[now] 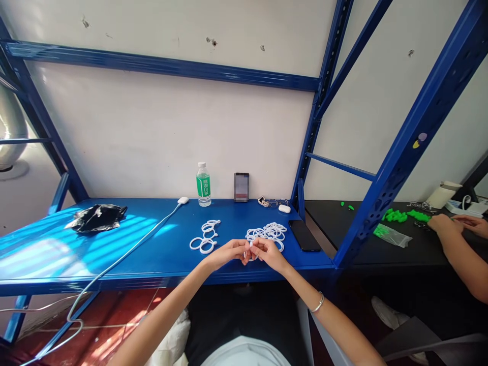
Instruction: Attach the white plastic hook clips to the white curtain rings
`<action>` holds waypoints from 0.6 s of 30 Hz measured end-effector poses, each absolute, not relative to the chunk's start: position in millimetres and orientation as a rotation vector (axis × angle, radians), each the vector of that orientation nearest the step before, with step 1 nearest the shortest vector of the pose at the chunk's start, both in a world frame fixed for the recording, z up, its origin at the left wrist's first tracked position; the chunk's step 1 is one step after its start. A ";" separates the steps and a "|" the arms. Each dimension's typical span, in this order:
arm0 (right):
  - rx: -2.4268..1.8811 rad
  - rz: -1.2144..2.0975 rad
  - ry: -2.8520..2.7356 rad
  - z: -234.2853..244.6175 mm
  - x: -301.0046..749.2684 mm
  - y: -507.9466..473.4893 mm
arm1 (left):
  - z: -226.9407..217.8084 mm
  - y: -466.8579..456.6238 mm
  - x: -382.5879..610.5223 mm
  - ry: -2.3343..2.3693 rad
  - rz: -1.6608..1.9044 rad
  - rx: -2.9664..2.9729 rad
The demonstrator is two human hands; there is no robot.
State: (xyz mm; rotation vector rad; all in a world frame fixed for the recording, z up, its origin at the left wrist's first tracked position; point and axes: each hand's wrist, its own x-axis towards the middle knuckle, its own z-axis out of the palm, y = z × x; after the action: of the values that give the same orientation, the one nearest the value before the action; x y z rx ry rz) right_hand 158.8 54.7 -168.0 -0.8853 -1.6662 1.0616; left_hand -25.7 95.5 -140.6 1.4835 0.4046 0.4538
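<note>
My left hand and my right hand meet above the front part of the blue table. Both have their fingertips pinched on a white plastic ring, mostly covered by the fingers. Just behind my right hand lies a heap of similar white rings. To the left of my left hand, several white rings with small round tabs lie in a loose cluster. A silver bangle circles my right wrist.
A water bottle and an upright phone-like device stand at the back. A black phone lies right, a black plastic bag left. A white cable crosses the table. Another person's hands work near green pieces.
</note>
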 end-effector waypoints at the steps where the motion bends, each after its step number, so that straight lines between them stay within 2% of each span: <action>1: -0.853 1.155 -1.651 -165.4 157.4 51.8 | -139.3 93.7 -26.0 0.384 0.431 1.484; 10: -0.521 1.770 -1.165 -162.9 149.5 48.1 | -146.8 100.4 -26.0 0.293 0.504 1.334; 18: -0.277 1.905 -0.883 -165.7 136.1 49.0 | -151.7 105.4 -24.4 0.216 0.572 1.205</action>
State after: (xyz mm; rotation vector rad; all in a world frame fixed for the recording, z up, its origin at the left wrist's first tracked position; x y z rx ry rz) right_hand 136.1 49.0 -165.7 -0.2770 -0.8831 1.9048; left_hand -24.4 105.4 -151.7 1.2047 0.2163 0.5725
